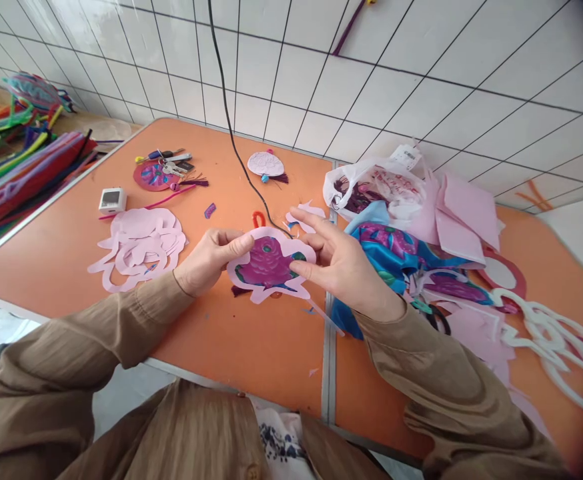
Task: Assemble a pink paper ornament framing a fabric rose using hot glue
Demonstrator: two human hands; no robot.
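Note:
A pink paper cutout with a wavy outline [261, 292] frames a purple flower-patterned fabric piece [267, 261] over the middle of the orange table. My left hand [212, 259] pinches its left edge, thumb on top and fingers hidden beneath. On the right side, my right hand [339, 263] has its thumb on the edge of the piece, with the index finger extended above. A red loop [258, 219] and a small pink scrap [307, 217] lie just behind the piece. Part of a dark tassel shows below its left side.
Pink cutouts [144, 247] are stacked at left, near a white box [113, 200] and keys [171, 165]. A black cord [231, 133] hangs down behind my hands. At right are a plastic bag [379, 187], blue fabric [384, 257] and white cut shapes [561, 333].

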